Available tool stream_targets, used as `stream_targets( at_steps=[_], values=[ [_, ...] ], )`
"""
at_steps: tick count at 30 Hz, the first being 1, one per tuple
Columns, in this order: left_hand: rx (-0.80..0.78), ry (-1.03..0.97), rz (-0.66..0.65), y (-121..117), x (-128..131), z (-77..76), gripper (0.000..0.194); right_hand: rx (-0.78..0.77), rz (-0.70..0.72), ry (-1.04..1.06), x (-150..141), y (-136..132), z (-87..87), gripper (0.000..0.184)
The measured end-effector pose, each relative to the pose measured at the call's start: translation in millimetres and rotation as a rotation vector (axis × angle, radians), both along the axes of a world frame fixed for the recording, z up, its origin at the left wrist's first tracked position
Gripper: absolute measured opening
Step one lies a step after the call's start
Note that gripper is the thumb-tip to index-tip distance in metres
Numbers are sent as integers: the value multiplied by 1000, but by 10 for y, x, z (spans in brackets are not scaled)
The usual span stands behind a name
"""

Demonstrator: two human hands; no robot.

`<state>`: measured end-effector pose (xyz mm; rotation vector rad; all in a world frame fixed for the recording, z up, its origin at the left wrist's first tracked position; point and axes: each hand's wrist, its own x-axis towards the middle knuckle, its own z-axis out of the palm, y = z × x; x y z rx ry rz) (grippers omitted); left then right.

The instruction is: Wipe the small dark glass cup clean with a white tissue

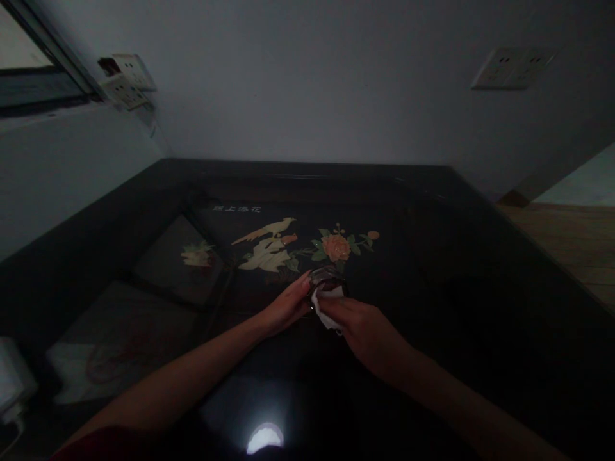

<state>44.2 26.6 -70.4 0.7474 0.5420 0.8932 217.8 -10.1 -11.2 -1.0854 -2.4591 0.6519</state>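
Just below frame centre: clamping dark round object (327,275) in left hand (291,299), pressing white tissue (328,315) to it with right hand (366,328); apparently wiping. Next, likely keep grip steady, rotate.

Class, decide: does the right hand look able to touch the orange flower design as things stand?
Probably yes: the flower design lies uncovered and near, though the right hand holds a white tissue and might need to skirt the dark round object.

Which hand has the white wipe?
The right hand, holding the white wipe against the dark object; the left hand grips the object itself.
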Motion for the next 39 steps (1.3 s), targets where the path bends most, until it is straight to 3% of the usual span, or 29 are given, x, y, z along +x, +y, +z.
stream_targets(
  at_steps=[6,11,18,21,25,28,33,39],
  values=[
    [-57,-69,21,45,18,-65,43,406,17,-352,36,27,-81,37],
    [-65,-93,-22,54,-5,-36,41,519,-22,-420,67,75,-101,30],
    [-44,-58,-43,48,-14,-28,39,330,-19,-377,31,42,-140,41],
    [-23,-30,-46,43,-15,-27,39,140,-69,-210,-20,19,-133,44],
    [-10,23,-33,39,-22,-26,42,-191,-223,56,-53,21,-124,26],
    [-4,30,-31,40,-24,-36,44,-306,-290,165,-53,25,-146,26],
    [-9,27,-18,42,-22,-42,41,-242,-235,112,-42,24,-192,26],
    [-24,0,-34,36,-21,-21,39,71,-48,-121,43,78,-181,47]
  ],
)
